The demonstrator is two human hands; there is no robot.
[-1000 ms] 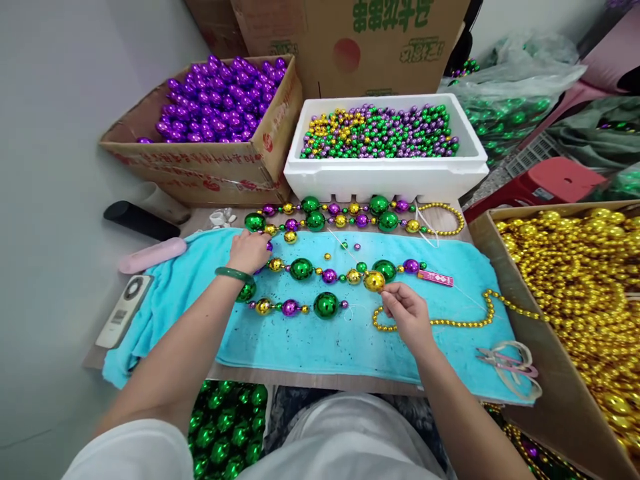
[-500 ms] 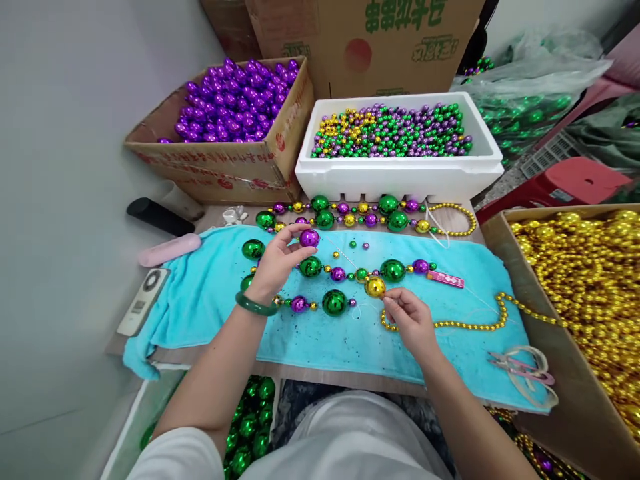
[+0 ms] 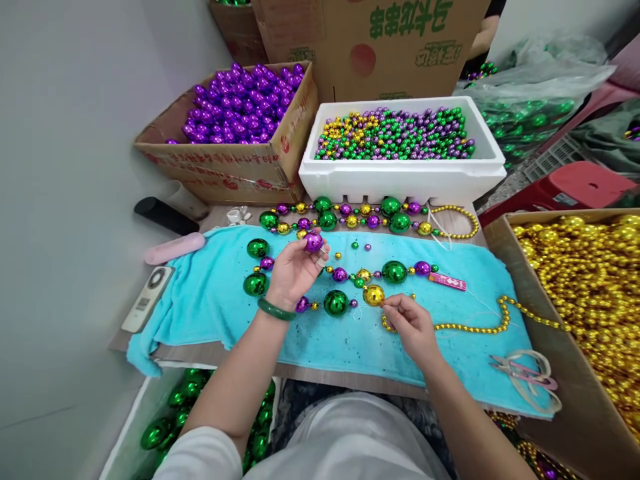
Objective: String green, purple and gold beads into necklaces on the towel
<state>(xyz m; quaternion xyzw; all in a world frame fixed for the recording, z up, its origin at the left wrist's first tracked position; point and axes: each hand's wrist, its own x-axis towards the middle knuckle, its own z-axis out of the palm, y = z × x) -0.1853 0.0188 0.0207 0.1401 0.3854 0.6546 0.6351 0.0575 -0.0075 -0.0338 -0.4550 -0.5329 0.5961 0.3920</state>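
My left hand point(image 3: 295, 267), with a green bangle at its wrist, is turned palm up and closed around a shiny purple bead point(image 3: 313, 241). Something whitish shows at its fingertips, too small to make out. With thumb and finger, my right hand point(image 3: 410, 323) pinches the right end of a large gold bead point(image 3: 374, 295). A small green bead point(image 3: 359, 283) sits just above the gold one. Around both hands, strands of green, purple and gold beads lie on a turquoise towel point(image 3: 320, 347); my left hand covers part of them. A golden bead chain point(image 3: 470, 327) runs behind my right hand.
Behind the towel stand a carton point(image 3: 215, 167) of purple beads and a white foam box point(image 3: 400, 177) of small mixed beads. At right are scissors point(image 3: 525, 373) and a carton point(image 3: 565, 373) of gold beads. A white handheld device point(image 3: 146, 300) lies left.
My left hand has rolled palm up and shifted slightly right, keeping the purple bead. My right hand stays nearly in place at the gold bead. A person's arm now shows at the back.
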